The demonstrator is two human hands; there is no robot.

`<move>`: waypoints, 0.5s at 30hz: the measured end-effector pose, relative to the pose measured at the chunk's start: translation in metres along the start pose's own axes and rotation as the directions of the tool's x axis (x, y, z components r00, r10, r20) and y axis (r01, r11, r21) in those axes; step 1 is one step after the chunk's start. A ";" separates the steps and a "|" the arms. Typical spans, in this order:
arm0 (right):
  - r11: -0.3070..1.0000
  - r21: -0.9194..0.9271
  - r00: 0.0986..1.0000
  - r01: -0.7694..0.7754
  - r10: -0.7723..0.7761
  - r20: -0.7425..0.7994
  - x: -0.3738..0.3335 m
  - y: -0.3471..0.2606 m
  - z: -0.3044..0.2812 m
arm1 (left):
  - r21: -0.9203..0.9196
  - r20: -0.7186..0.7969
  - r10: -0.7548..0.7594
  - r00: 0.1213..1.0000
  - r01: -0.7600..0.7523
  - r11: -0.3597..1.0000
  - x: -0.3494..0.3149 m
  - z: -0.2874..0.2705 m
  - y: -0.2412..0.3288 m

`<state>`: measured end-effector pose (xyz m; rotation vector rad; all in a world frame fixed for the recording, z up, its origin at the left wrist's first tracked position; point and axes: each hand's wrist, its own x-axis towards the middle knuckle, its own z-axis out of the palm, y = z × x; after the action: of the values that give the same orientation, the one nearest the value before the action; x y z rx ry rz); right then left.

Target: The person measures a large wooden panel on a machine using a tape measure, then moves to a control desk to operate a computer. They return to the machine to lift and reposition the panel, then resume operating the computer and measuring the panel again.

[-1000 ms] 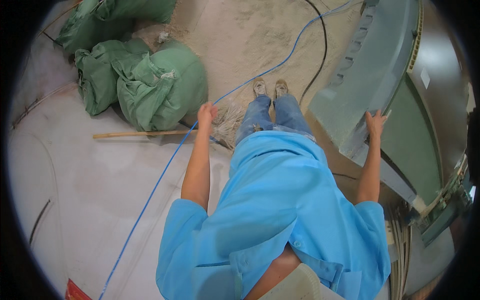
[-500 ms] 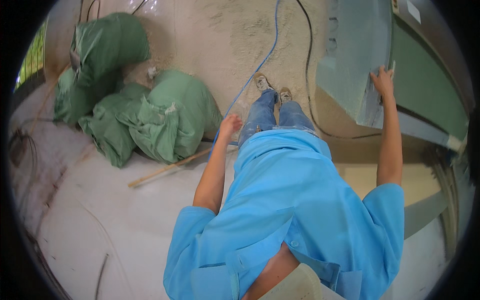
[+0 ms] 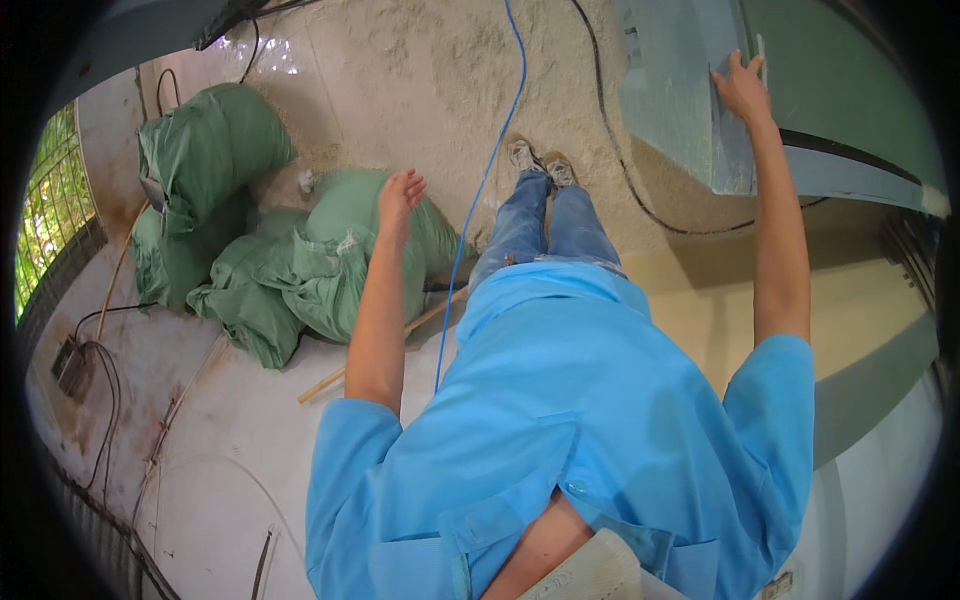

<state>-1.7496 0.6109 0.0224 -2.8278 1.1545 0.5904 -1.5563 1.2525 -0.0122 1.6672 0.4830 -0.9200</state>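
My R hand, fingers splayed, on edge of big grey-blue flat panel to my R, my L hand, empty w/ fingers loosely bent, nr bulging green fabric sacks.

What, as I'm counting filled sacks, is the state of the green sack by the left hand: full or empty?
Apparently full: the green sack bulges roundly behind the left hand. Its contents are hidden.

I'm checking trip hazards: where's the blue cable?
In the head view, the blue cable runs from the top edge down just left of the shoes and jeans.
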 end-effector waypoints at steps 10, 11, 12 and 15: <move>1.000 0.013 1.000 0.026 -0.026 -0.016 -0.002 0.001 -0.001 | 0.151 0.037 -0.189 0.981 0.181 0.972 -0.082 0.022 -0.070; 0.999 0.013 0.999 0.030 -0.029 -0.021 -0.002 0.000 -0.006 | 0.142 0.000 -0.190 0.982 0.188 0.972 -0.095 0.017 -0.079; 0.999 -0.007 0.999 0.032 -0.032 0.007 -0.002 -0.001 -0.011 | 0.141 -0.046 -0.186 0.982 0.191 0.971 -0.103 0.013 -0.084; 0.997 -0.052 0.996 0.050 -0.046 0.077 -0.005 -0.004 -0.025 | -0.056 -0.165 -0.137 0.977 0.130 0.990 -0.141 0.000 -0.110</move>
<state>-1.7424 0.6130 0.0467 -2.8410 1.0715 0.7290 -1.7217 1.3057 0.0284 1.6953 0.7330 -0.8624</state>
